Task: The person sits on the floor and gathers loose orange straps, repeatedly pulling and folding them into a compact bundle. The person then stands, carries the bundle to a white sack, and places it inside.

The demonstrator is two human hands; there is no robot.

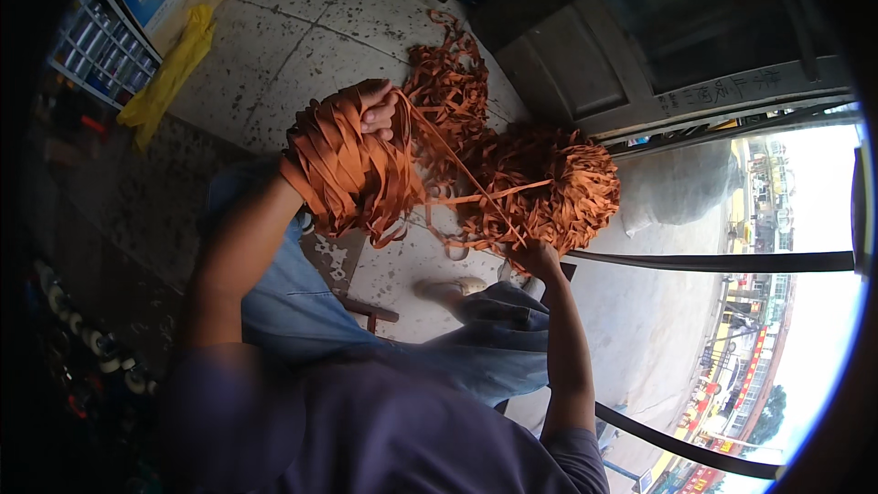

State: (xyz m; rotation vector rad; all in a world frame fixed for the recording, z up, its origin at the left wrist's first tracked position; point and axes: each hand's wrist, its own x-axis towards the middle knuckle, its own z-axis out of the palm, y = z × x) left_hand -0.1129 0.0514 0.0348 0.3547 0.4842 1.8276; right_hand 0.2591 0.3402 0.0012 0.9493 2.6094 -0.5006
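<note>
A fat coil of orange strap (352,169) already wraps the left hand (377,110), fingers closed on it, the right hand (535,259) pinching the strand, a big tangled heap (540,185) left on the floor.

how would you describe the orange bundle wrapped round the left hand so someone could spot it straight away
Start at the speckled tiled floor and come down to the raised left hand. The wound bundle of flat orange strips wraps that hand and wrist. Unlike the loose heap of strips near the right hand, it is tightly coiled and carried in the air.
</note>
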